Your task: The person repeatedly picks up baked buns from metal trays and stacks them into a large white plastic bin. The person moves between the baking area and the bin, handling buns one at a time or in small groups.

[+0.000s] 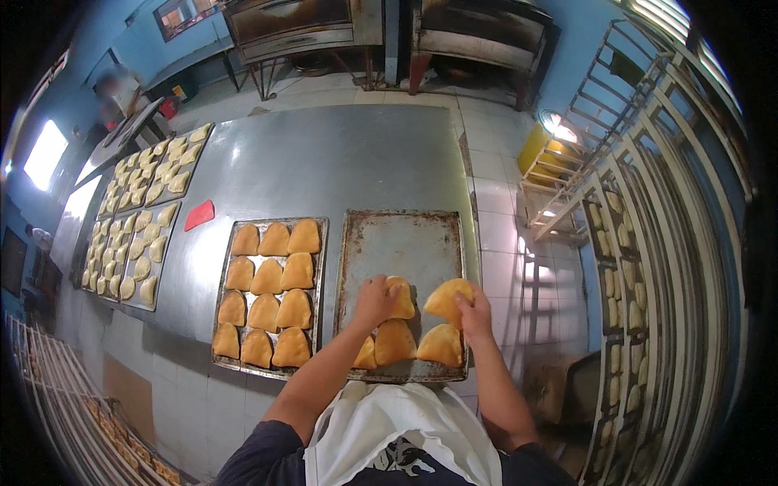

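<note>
Pinching right hand (pixel 476 314): holding a golden pastry (pixel 443 302) by its right side, thumb on the upper face; fingers beneath are hidden.
Left hand (pixel 376 300): to the right hand's left, narrow, fingers curled at the left edge of another pastry (pixel 403 300); whether it grips or only touches, I cannot tell.
Front pastries: nearer the body than both hands, a flat folded pastry (pixel 441 347) just below the right hand's piece, a middle pastry (pixel 395 343), and a partly hidden pastry (pixel 365 354) by the left forearm.
Worn tray (pixel 405 243): under both hands, its far part bare metal with browned rims.
Full tray (pixel 323 267): left of the left hand, twelve golden pastries in four rows of three.
Steel table (pixel 340 154): beneath the trays, stretching away beyond the hands.
Red piece (pixel 199 215): flat, farther left and beyond the full tray.
Pale dough pieces (pixel 151 232): well to the left of the left hand, on dark trays.
Yellow container (pixel 536 159): beyond the right hand, on the floor to its right.
Ovens (pixel 478 36): farthest ahead of both hands.
</note>
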A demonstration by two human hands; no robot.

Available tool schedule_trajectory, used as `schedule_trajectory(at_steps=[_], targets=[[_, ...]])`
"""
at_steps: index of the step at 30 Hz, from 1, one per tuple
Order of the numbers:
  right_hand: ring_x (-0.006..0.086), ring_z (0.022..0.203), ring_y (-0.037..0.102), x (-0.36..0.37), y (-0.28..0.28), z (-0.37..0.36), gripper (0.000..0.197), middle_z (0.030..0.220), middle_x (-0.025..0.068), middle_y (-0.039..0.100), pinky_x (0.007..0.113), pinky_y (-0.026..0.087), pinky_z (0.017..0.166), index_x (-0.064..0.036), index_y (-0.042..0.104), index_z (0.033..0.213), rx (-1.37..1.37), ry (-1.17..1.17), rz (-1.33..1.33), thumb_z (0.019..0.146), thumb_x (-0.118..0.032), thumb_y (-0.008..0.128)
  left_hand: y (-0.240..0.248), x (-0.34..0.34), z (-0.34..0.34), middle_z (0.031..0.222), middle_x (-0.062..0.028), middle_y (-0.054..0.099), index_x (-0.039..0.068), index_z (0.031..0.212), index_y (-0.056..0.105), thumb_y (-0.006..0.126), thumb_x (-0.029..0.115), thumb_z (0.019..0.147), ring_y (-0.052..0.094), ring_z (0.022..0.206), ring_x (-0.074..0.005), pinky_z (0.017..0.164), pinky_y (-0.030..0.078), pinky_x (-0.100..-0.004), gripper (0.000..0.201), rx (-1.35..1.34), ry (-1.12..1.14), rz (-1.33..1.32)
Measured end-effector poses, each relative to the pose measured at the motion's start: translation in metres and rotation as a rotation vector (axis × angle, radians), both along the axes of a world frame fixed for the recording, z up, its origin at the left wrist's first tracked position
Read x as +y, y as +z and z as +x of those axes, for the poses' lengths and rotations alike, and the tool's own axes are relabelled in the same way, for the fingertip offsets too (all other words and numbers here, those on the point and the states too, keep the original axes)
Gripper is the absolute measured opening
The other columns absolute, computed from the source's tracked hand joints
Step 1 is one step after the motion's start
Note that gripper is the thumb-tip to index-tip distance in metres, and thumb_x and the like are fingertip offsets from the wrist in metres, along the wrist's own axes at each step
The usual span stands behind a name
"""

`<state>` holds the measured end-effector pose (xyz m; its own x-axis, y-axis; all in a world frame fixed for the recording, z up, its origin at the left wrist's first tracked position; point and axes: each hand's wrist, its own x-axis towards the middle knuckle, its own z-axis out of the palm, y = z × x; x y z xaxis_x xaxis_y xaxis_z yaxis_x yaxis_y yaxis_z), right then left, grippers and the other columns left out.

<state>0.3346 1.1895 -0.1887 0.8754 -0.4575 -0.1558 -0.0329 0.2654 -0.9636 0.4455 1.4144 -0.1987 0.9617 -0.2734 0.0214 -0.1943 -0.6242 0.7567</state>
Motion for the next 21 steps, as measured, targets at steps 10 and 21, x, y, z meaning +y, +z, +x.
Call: schedule_trajectory(at_steps=[10, 21], targets=[[0.0299, 0.109, 0.061, 0.088, 0.005, 0.076, 0.053, 0.119, 0.0156, 0.062, 0.041, 0.048, 0.096, -0.0039, 0.058, 0.129, 0.085, 0.339, -0.648, 0.085, -0.027, 0.076, 0.01, 0.078, -0.049, 0.098, -0.0227, 0.061, 0.0, 0.102, 0.066, 0.072, 0.035, 0.086, 0.058, 0.097, -0.0428, 0.085, 0.048, -0.0513, 0.039, -0.103, 0.141, 0.295], [0.0345, 0.118, 0.053, 0.079, 0.026, -0.012, 0.041, 0.124, 0.0165, 0.059, 0.047, 0.044, 0.099, -0.0064, 0.06, 0.122, -0.263, 0.468, -1.285, 0.085, -0.021, 0.07, 0.01, 0.117, -0.108, 0.097, -0.0173, 0.059, 0.002, 0.097, 0.047, 0.082, 0.021, 0.08, 0.062, 0.086, -0.0337, 0.077, 0.051, -0.04, 0.043, 0.188, 0.281, -0.026]])
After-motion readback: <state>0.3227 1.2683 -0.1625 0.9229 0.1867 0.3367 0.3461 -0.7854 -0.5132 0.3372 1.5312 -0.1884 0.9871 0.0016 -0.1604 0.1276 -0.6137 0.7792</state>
